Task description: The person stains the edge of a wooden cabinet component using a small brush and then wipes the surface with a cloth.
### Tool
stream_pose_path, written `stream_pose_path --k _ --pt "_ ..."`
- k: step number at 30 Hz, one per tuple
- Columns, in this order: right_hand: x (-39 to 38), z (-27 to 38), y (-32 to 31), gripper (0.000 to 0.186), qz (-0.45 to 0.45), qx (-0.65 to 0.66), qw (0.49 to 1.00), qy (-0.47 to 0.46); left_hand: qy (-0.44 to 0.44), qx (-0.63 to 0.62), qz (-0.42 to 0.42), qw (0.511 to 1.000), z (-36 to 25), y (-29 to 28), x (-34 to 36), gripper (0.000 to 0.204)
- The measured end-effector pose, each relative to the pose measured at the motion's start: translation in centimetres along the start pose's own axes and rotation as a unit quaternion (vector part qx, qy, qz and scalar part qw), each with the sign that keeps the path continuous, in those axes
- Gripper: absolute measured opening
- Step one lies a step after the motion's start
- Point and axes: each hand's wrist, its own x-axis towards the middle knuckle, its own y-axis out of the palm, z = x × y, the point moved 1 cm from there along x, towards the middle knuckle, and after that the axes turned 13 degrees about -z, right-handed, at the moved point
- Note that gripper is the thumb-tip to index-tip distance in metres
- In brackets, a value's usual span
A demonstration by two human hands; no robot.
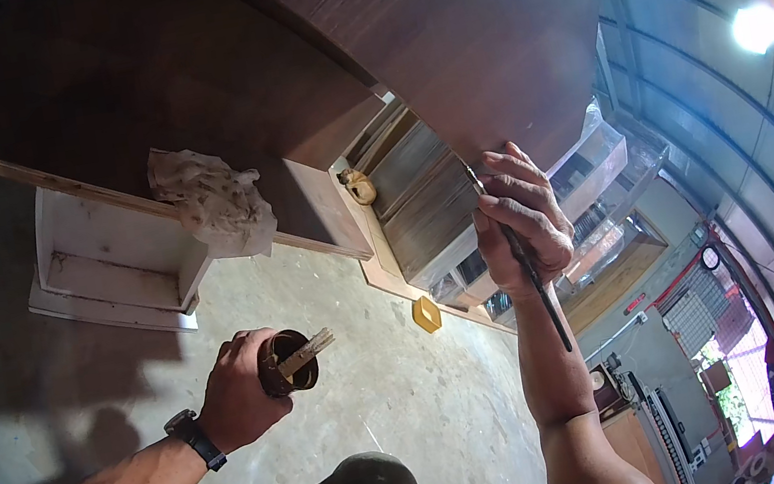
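My left hand (232,393) is wrapped round a small dark brown can (273,373), held over the floor with its mouth facing up. A flat stick or brush handle (308,354) with a pale, crusted end sticks out of the can. Raised at the right, my right hand (527,220) pinches a thin dark paintbrush (532,275) near its tip. The brush tip is at the lower edge of a large brown wooden panel (476,35), and my fingertips rest against or very close to its face. I cannot tell whether the bristles touch the wood.
A crumpled, stained rag (214,203) hangs over the edge of a dark wooden board (132,100). Below that stands a white open box (110,250). A yellow hexagonal object (426,314) lies on the concrete floor (369,387). Stacked wooden parts (422,206) stand behind.
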Motion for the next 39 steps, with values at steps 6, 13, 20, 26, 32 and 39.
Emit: stream_pose_path --k 6,13,20,26,32,39 --pt "-0.3 0.1 0.3 0.028 -0.006 -0.003 1.000 0.005 -0.004 0.008 0.009 1.000 -0.5 -0.4 0.1 0.068" --pt "-0.5 0.1 0.2 0.031 -0.009 -0.002 1.000 0.009 0.004 -0.008 -0.008 1.000 -1.3 -0.6 0.3 0.062" --pt "-0.7 -0.1 0.2 0.027 -0.007 -0.005 1.000 0.012 -0.001 -0.002 -0.002 1.000 -1.2 -0.6 0.2 0.060" --pt "-0.9 -0.4 0.1 0.026 -0.013 -0.008 1.000 0.006 0.002 0.011 0.008 1.000 -0.8 -0.5 0.2 0.066" --pt "-1.1 -0.5 0.4 0.027 -0.017 -0.004 1.000 0.002 -0.009 0.009 0.013 1.000 -0.7 -0.6 0.1 0.067" --pt "-1.4 -0.7 0.2 0.027 -0.023 0.000 1.000 0.009 -0.019 0.022 0.019 0.999 -0.8 -0.6 0.2 0.070"
